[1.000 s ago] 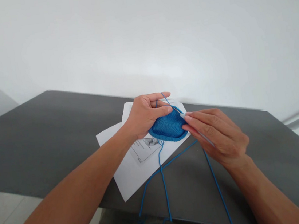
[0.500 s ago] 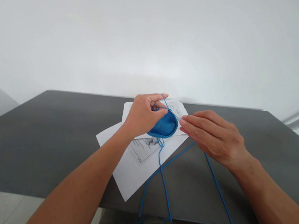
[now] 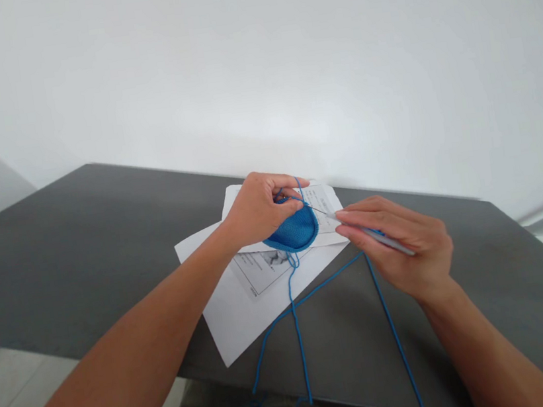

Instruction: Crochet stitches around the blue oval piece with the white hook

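Observation:
My left hand [image 3: 269,205] pinches the rim of a round, blue crocheted piece [image 3: 295,228] between thumb and fingers. Blue yarn [image 3: 300,189] runs over its outstretched index finger down to the edge of the piece. In my right hand [image 3: 401,240] is a crochet hook [image 3: 386,240] with a grey handle, held like a pen. The hook's thin metal shaft points left and meets the rim near my left thumb; its very tip is too small to make out.
Printed paper sheets [image 3: 232,329] lie beneath the work on the dark grey table [image 3: 132,248]. Loose blue yarn [image 3: 301,353] trails across the table and over its front edge towards my lap. A white wall [image 3: 253,65] stands behind the table.
My right hand has drawn slightly right and rolled, so the hook's handle now shows. The crocheted piece has shifted a little to the left, still in my left hand.

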Demonstrator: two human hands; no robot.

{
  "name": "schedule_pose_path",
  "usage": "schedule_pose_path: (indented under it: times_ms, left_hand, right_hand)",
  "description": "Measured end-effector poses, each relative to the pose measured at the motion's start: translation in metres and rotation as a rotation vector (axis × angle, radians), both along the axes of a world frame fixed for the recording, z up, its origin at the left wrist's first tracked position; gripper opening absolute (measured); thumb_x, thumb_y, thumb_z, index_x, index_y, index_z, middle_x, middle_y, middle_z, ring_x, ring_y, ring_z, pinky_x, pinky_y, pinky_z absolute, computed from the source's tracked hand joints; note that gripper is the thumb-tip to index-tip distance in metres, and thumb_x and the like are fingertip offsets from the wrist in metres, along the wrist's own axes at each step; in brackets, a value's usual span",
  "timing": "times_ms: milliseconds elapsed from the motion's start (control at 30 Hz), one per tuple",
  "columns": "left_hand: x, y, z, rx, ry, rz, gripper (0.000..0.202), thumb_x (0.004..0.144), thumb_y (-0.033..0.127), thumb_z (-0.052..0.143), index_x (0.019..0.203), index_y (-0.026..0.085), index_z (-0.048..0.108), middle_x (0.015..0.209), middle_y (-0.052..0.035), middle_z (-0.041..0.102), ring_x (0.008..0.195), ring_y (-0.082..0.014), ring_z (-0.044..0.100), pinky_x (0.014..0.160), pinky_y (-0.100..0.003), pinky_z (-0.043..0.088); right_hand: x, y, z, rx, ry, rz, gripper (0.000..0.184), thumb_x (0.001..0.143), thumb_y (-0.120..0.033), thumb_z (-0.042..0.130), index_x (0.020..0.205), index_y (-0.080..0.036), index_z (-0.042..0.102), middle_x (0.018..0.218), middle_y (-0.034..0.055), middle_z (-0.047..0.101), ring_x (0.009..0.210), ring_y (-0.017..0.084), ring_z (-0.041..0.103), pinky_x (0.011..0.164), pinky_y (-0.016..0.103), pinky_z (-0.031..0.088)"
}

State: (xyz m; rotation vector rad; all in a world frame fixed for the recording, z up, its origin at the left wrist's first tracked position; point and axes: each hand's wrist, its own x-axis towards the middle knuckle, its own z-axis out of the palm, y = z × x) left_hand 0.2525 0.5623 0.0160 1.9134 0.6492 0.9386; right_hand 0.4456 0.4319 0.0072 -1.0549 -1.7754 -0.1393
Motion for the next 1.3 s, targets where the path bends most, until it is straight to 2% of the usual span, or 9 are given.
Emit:
schedule_pose_path:
  times_ms: [100, 167, 300, 467, 667, 800, 933, 1100, 1300]
  left_hand:
    - [0.002, -0.005, 0.0, -0.032, -0.033, 0.012, 0.035, 0.077, 0.016, 0.073, 0.111, 0.011, 0.082, 0.087, -0.0068, 0.082, 0.077, -0.0168, 0.071, 0.072, -0.027, 0.054]
    - [0.005, -0.01, 0.0, -0.047, -0.061, 0.037, 0.041, 0.078, 0.018, 0.074, 0.118, 0.011, 0.08, 0.088, -0.0069, 0.082, 0.075, -0.0158, 0.069, 0.07, -0.027, 0.053]
    - [0.011, -0.021, 0.002, -0.083, -0.101, 0.072, 0.047, 0.078, 0.022, 0.076, 0.124, 0.012, 0.078, 0.087, -0.0061, 0.082, 0.073, -0.0161, 0.068, 0.07, -0.028, 0.053]
    - [0.016, -0.027, 0.0, -0.157, -0.153, 0.124, 0.051, 0.077, 0.024, 0.078, 0.126, 0.011, 0.076, 0.088, -0.0055, 0.083, 0.081, -0.0183, 0.071, 0.08, -0.03, 0.055]
    - [0.019, -0.029, -0.001, -0.305, -0.273, 0.104, 0.058, 0.075, 0.026, 0.081, 0.129, 0.007, 0.073, 0.087, -0.0055, 0.081, 0.079, -0.0167, 0.069, 0.076, -0.029, 0.054]
    - [0.021, -0.031, -0.001, -0.379, -0.316, 0.084, 0.055, 0.073, 0.025, 0.082, 0.125, 0.008, 0.076, 0.084, -0.0044, 0.08, 0.075, -0.015, 0.068, 0.074, -0.028, 0.053]
    - [0.022, -0.034, 0.002, -0.498, -0.388, 0.02, 0.053, 0.067, 0.021, 0.085, 0.119, 0.011, 0.078, 0.078, -0.0016, 0.077, 0.069, -0.0129, 0.065, 0.068, -0.026, 0.051]
    - [0.02, -0.034, 0.007, -0.64, -0.457, -0.101, 0.049, 0.066, 0.018, 0.087, 0.115, 0.012, 0.08, 0.073, 0.0005, 0.071, 0.067, -0.0123, 0.063, 0.066, -0.027, 0.051]
    - [0.015, -0.029, 0.009, -0.684, -0.461, -0.166, 0.042, 0.064, 0.02, 0.091, 0.104, 0.015, 0.083, 0.071, 0.0014, 0.069, 0.064, -0.0114, 0.062, 0.061, -0.026, 0.051]
  right_hand:
    - [-0.005, 0.008, -0.012, -0.214, 0.543, -0.053, 0.005, 0.088, -0.025, 0.081, 0.093, -0.024, 0.082, 0.084, 0.0028, 0.082, 0.066, 0.018, 0.076, 0.064, 0.032, 0.066]
    - [-0.007, 0.016, -0.021, -0.274, 0.83, 0.06, 0.01, 0.087, -0.031, 0.082, 0.09, -0.021, 0.08, 0.077, 0.0032, 0.081, 0.061, 0.017, 0.075, 0.06, 0.031, 0.066]
    - [-0.015, 0.026, -0.029, -0.267, 0.998, 0.164, 0.012, 0.088, -0.031, 0.08, 0.087, -0.019, 0.08, 0.073, 0.0033, 0.078, 0.057, 0.012, 0.07, 0.052, 0.024, 0.06]
    - [-0.027, 0.02, -0.022, -0.059, 0.728, -0.039, 0.004, 0.087, -0.023, 0.08, 0.091, -0.021, 0.08, 0.072, 0.0006, 0.075, 0.055, 0.012, 0.064, 0.054, 0.026, 0.056]
    - [-0.029, 0.013, -0.025, 0.08, 0.356, -0.099, 0.019, 0.091, -0.014, 0.074, 0.107, -0.025, 0.077, 0.097, 0.0035, 0.077, 0.071, 0.016, 0.073, 0.063, 0.031, 0.061]
    - [-0.032, 0.011, -0.024, 0.196, 0.025, -0.216, 0.026, 0.093, -0.01, 0.071, 0.115, -0.023, 0.072, 0.103, 0.0085, 0.076, 0.09, 0.021, 0.075, 0.079, 0.037, 0.064]
    - [-0.035, 0.01, -0.021, 0.311, -0.22, -0.299, 0.037, 0.092, -0.008, 0.071, 0.126, -0.023, 0.067, 0.105, 0.0112, 0.075, 0.094, 0.024, 0.075, 0.083, 0.038, 0.064]
    - [-0.025, 0.007, -0.02, 0.409, -0.297, -0.273, 0.05, 0.087, -0.008, 0.078, 0.133, -0.019, 0.065, 0.109, 0.0147, 0.077, 0.099, 0.026, 0.076, 0.086, 0.039, 0.064]
    - [-0.016, 0.0, -0.013, 0.319, -0.162, -0.154, 0.047, 0.088, -0.013, 0.078, 0.132, -0.026, 0.068, 0.113, 0.0105, 0.079, 0.097, 0.026, 0.078, 0.085, 0.042, 0.067]
